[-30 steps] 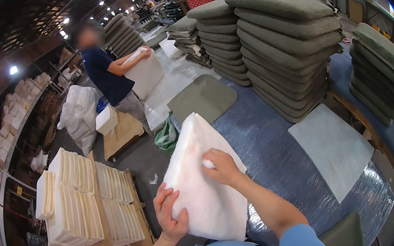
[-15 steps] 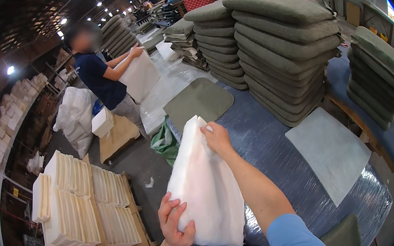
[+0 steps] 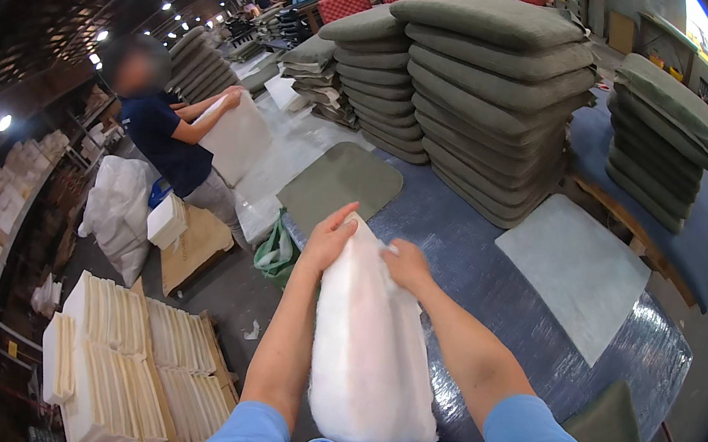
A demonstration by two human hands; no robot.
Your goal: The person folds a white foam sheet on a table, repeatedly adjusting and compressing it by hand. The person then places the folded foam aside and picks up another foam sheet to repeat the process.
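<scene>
A thick white cushion insert (image 3: 368,355), fluffy like batting, stands tilted between my forearms, its near end against my shirt. My left hand (image 3: 331,240) is closed on the far left corner, thumb and fingers pressed to the padding. On the far right edge, my right hand (image 3: 407,265) is curled with its fingertips pinching the white layer. What lies inside the padding is hidden. Just beyond my hands, a flat olive-green cover (image 3: 341,182) lies on the plastic-wrapped blue table (image 3: 450,233).
Tall stacks of olive cushions (image 3: 492,105) stand at the table's far side. A pale sheet (image 3: 578,271) lies to the right. Stacked cream foam pads (image 3: 119,369) sit at lower left. Beyond a green bag (image 3: 277,251), a co-worker (image 3: 167,127) holds a white pad.
My left hand has moved from the near left side of the cushion insert up to its far corner. My right hand has shifted slightly right along the edge. The view has turned a little.
</scene>
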